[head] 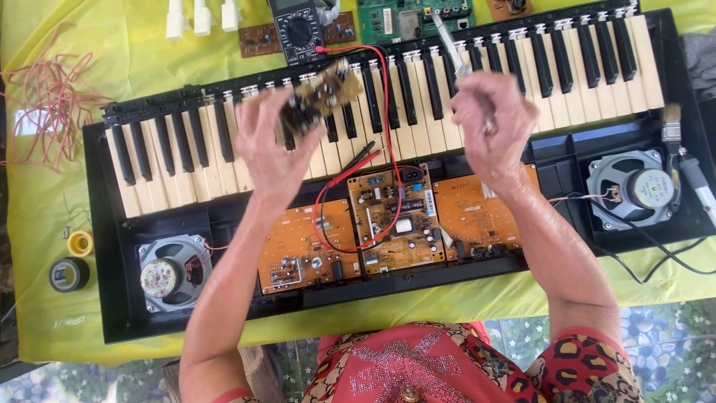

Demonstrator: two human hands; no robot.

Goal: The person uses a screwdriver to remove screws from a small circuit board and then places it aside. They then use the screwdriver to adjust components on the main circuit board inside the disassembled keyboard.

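Note:
My left hand [270, 148] holds a small brown circuit board [322, 92] tilted above the keys of an opened electronic keyboard [388, 112]. My right hand [491, 128] is closed around a slim metal tool [446, 39] whose shaft points up and away over the black keys. Below both hands, three orange circuit boards [391, 220] lie exposed in the keyboard's black case. Red and black probe leads [350, 168] loop across the keys and the middle board.
Two round speakers [173, 272] [632, 188] sit at the case's ends. A multimeter [297, 30], small boards and a green board [410, 19] lie beyond the keys. Tape rolls [71, 272], tangled pink wire [48, 97], white plugs [201, 16] and a paintbrush [673, 127] rest on the yellow cloth.

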